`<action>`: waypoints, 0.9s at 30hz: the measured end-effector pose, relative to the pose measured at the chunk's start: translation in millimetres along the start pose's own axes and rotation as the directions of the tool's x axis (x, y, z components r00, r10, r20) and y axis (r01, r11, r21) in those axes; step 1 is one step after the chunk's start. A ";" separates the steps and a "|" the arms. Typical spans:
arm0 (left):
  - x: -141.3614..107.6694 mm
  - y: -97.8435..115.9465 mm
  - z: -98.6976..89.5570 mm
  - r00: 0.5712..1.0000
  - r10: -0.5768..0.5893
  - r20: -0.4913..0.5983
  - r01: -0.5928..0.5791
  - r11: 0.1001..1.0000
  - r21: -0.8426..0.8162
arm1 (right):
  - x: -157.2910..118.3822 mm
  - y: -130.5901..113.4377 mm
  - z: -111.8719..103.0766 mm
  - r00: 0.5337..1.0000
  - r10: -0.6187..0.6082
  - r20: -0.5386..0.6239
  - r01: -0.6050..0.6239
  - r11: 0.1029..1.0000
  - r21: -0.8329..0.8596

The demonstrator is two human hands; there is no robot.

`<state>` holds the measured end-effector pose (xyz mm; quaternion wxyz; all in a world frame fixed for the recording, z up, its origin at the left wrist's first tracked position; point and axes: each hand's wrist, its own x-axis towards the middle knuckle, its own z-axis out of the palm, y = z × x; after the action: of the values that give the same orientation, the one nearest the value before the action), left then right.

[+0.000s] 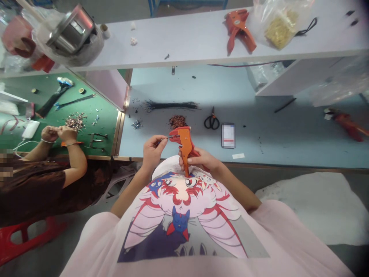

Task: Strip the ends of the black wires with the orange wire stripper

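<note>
My right hand [198, 158] is wrapped round the handles of an orange and red wire stripper [186, 142], held upright near the table's front edge. In a pinch, my left hand [155, 150] holds a thin dark wire [170, 137], its end at the stripper's jaws. Whether the jaws grip the wire I cannot tell. Just behind the tool lies a pile of small copper-coloured scraps [177, 121]. Beyond that stretches a bundle of dark wires [173, 105]. Black-handled scissors [212, 121] rest to the right of the pile.
A phone [228, 135] and a white paper slip [238, 156] lie on the blue table. Another wire stripper [347, 123] is at far right, one more [240, 30] on the shelf [190, 42]. At left, a co-worker's hands [59, 134] are over a green table [99, 100].
</note>
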<state>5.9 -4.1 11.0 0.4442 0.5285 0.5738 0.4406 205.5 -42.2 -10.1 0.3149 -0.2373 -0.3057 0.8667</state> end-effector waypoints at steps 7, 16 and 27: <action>0.8 2.2 0.8 1.000 -0.002 0.005 0.002 1.000 -0.009 | 2.8 2.3 2.5 0.999 -0.014 -0.043 0.012 0.999 -0.040; 2.0 1.8 -1.4 1.000 0.017 -0.001 -0.017 1.000 0.024 | 7.3 5.1 3.2 0.999 -0.018 -0.045 0.015 0.998 -0.067; 2.8 -4.5 -4.3 1.000 0.019 0.000 -0.019 0.999 0.044 | 15.2 10.8 14.6 1.000 0.005 -0.012 -0.004 0.994 0.108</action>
<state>0.7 -1.8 7.5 0.4278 0.5436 0.5784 0.4323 181.8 -43.8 -10.6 0.3270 -0.2258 -0.2561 0.8812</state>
